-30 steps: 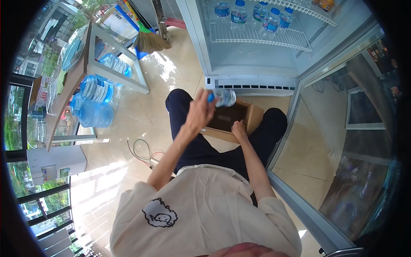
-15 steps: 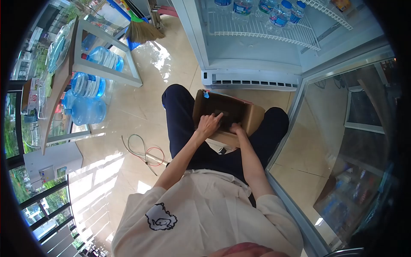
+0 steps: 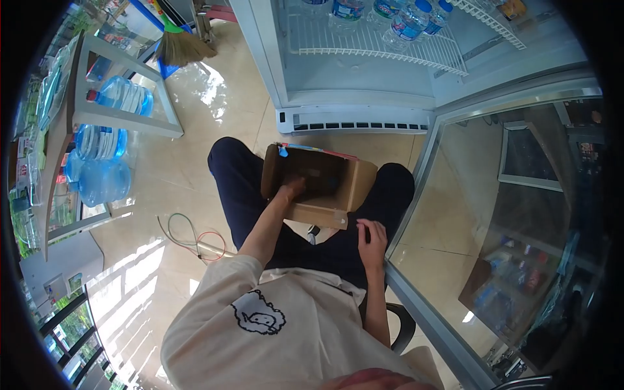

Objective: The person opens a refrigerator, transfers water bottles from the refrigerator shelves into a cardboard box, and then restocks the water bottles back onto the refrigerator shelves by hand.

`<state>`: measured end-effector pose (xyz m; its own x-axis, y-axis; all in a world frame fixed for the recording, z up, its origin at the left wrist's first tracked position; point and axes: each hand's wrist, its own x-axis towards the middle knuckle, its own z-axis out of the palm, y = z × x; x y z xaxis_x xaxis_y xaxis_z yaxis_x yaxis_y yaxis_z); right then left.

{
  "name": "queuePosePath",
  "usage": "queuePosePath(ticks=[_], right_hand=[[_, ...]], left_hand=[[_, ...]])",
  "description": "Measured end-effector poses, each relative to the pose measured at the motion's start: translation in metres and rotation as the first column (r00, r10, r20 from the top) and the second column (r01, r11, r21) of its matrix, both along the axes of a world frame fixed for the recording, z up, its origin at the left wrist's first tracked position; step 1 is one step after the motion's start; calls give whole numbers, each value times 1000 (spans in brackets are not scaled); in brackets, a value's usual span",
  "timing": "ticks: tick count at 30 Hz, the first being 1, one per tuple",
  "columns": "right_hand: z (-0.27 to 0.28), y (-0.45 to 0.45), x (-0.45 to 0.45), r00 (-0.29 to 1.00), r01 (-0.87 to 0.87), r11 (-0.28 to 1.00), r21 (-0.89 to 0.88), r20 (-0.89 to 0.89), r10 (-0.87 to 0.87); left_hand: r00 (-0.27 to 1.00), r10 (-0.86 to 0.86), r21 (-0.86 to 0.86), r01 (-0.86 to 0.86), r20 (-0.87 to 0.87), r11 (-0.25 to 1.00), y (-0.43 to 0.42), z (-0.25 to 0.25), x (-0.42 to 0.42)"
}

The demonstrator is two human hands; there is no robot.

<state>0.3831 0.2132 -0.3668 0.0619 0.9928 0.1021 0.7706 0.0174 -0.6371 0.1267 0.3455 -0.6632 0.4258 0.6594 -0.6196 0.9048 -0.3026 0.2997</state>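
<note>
A brown cardboard box (image 3: 356,188), open side up, sits between my knees with its dark inside showing. My left hand (image 3: 294,187) reaches over the near wall into the box. Its fingers are blurred in the shadow, so what they hold, if anything, does not show. My right hand (image 3: 371,240) is outside the box, just above my right thigh, its fingers loosely bent and apart with nothing in them. A bit of blue tape or label (image 3: 283,151) sticks to the box's far left corner.
Ahead stands a refrigerator (image 3: 357,120) with bottles (image 3: 406,26) on a wire shelf (image 3: 383,57). Its open glass door (image 3: 416,214) runs along my right. At left are large water jugs (image 3: 104,182) under a table (image 3: 127,117), a broom (image 3: 179,45) and a looped cord (image 3: 195,240).
My right hand has come out of the box and drawn back toward my right thigh. My left hand has gone deeper into the box. The view has shifted right.
</note>
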Motion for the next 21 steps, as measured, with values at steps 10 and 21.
queuePosePath(ticks=[10, 21], right_hand=[[-21, 6, 7, 1000, -7, 988, 154, -3, 7], [-27, 16, 9, 1000, -3, 989, 147, 1, 3]], left_hand=[[911, 344, -31, -346, 228, 938, -23, -111, -30], [932, 262, 293, -331, 252, 897, 1, 10, 2]])
